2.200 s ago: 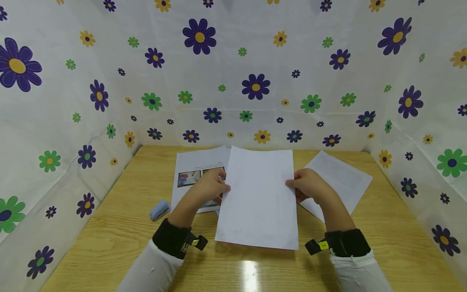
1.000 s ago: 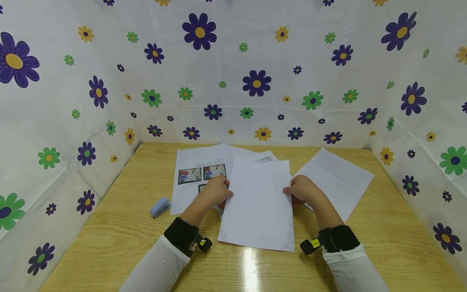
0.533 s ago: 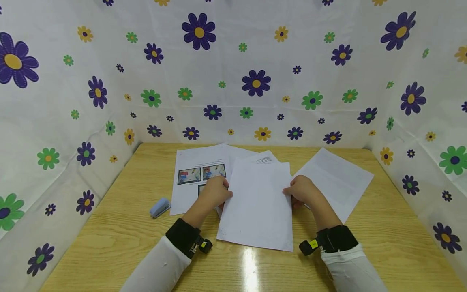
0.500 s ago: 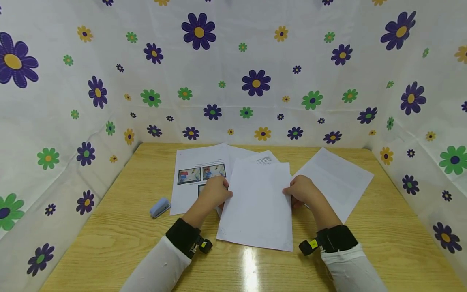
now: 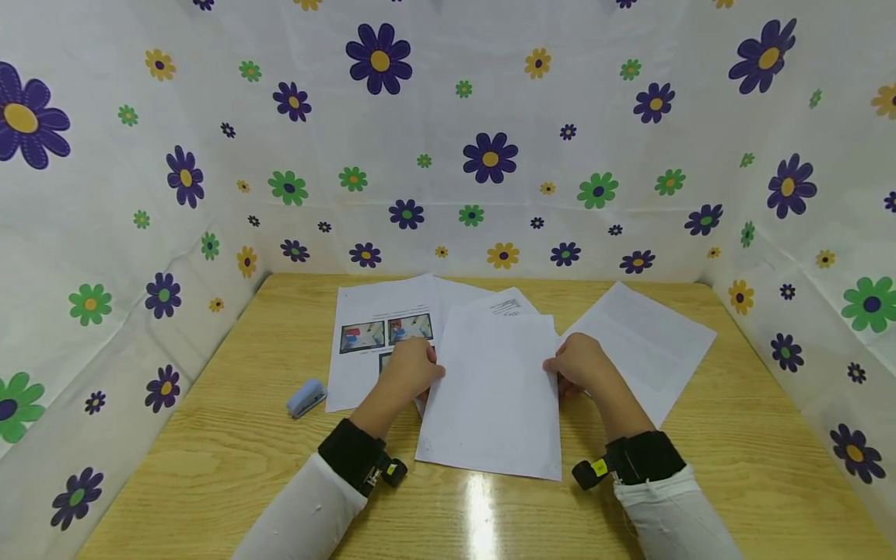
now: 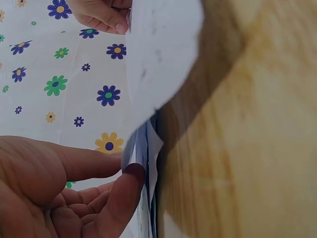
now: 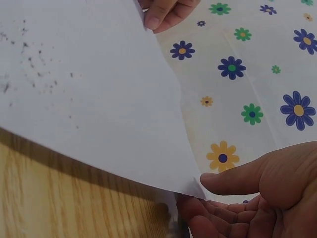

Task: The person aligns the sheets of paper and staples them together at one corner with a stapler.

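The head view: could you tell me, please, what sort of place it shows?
Probably a screened-off desk space for paperwork. A light-brown wooden table is enclosed at the back and both sides by white sheeting printed with purple, green and yellow flowers, and rectangular white paper sheets are in view.

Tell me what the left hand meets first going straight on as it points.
Likely the held white sheet: the left hand pinches its left edge, so contact is immediate. Whether the printed page behind comes next is unclear in depth.
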The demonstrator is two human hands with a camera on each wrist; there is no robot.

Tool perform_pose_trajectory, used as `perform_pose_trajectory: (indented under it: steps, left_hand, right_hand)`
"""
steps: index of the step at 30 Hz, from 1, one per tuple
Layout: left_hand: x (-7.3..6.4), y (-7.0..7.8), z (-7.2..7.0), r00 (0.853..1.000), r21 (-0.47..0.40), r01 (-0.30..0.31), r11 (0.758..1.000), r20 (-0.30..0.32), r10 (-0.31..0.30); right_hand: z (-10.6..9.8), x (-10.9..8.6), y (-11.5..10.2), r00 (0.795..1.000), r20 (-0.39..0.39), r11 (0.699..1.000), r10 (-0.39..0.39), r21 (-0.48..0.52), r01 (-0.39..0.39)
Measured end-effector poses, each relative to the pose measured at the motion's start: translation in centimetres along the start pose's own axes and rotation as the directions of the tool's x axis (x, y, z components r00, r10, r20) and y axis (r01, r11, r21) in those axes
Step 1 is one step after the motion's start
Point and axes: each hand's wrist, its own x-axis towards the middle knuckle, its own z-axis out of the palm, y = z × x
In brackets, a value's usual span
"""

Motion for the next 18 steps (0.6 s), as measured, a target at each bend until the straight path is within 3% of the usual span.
perform_pose_trajectory:
  steps: [5, 11, 18]
  left_hand:
    - [0.0, 0.4, -0.2, 1.000, 0.068, 0.000, 0.998, 0.004, 0.000]
    - [-0.4, 0.8, -0.8, 0.998, 0.177, -0.026, 0.984, -0.047, 0.035]
    - [-0.4, 0.7, -1.0, 0.997, 0.176, -0.042, 0.984, -0.050, 0.052]
  right_hand:
    - [-0.6, -0.4, 0.0, 1.000, -0.008, 1.000, -0.006, -0.018, 0.006]
    - [-1.7, -0.7, -0.1, 1.000, -0.016, 0.999, 0.026, -0.042, -0.027]
    - [-3.8, -0.8, 0.6, 0.999, -0.026, 0.999, 0.031, 0.014, -0.031]
